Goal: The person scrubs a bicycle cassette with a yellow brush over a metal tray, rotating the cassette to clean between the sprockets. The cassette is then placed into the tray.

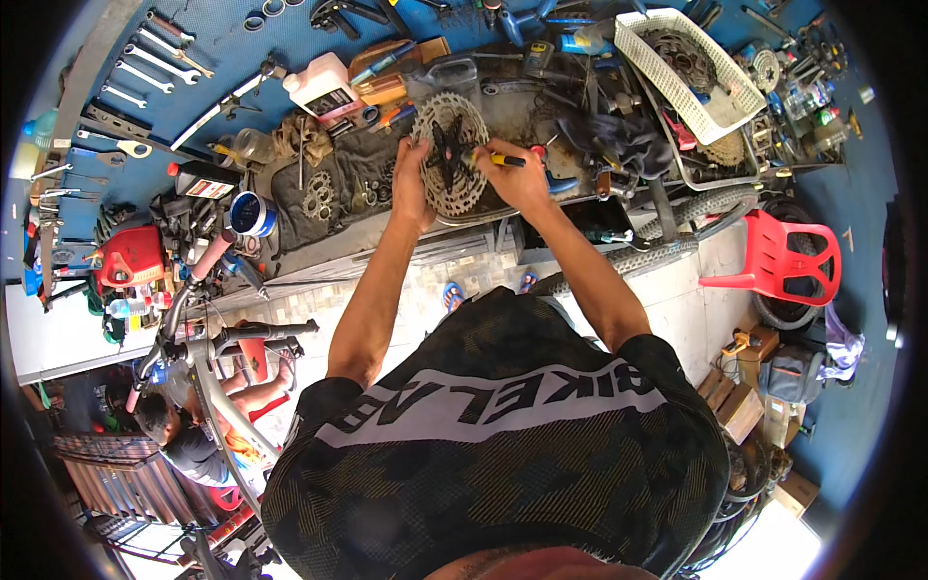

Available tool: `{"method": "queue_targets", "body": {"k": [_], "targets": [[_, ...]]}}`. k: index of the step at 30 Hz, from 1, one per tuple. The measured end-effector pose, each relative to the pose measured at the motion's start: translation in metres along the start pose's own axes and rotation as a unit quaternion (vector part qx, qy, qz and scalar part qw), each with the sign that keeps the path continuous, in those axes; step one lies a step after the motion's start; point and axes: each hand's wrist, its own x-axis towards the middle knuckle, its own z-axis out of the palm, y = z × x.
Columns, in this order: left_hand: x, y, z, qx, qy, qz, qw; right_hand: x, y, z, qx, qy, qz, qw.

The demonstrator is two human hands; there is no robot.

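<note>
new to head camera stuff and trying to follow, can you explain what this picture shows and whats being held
There is no robot: these are a person's bare hands. The single wide picture looks down from a camera on their head, so straight edges bend near the rim, and the dark shirt below is their own.

The left hand grips a toothed disc by its side. The right hand holds a yellow-and-black tool against it; its exact kind is hard to tell.

On the bench lie a dark cloth with metal rings, a white jug and a white basket.
</note>
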Motion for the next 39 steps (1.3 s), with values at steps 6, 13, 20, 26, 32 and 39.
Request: {"method": "queue_targets", "body": {"k": [6, 13, 20, 26, 32, 39], "targets": [[0.007, -0.007, -0.007, -0.002, 0.021, -0.007, 1.000, 0.028, 0.009, -0.019, -0.047, -0.131, 0.095, 0.986], [0.001, -0.005, -0.007, -0.006, 0.000, 0.001, 1.000, 0.030, 0.010, -0.025, -0.060, -0.104, 0.055, 0.991], [-0.012, 0.004, 0.002, 0.092, 0.017, 0.004, 0.996, 0.017, 0.029, -0.010, 0.002, -0.098, 0.089, 0.991], [0.002, -0.009, -0.009, 0.018, -0.037, 0.003, 0.999, 0.016, 0.041, -0.016, -0.019, 0.006, -0.179, 0.984], [0.012, -0.019, -0.019, 0.034, -0.037, 0.016, 0.999, 0.025, 0.050, -0.016, 0.100, -0.138, 0.243, 0.955], [0.027, -0.006, -0.046, -0.108, -0.080, -0.006, 0.991, 0.024, 0.054, -0.060, 0.215, -0.067, 0.328, 0.917]]}}
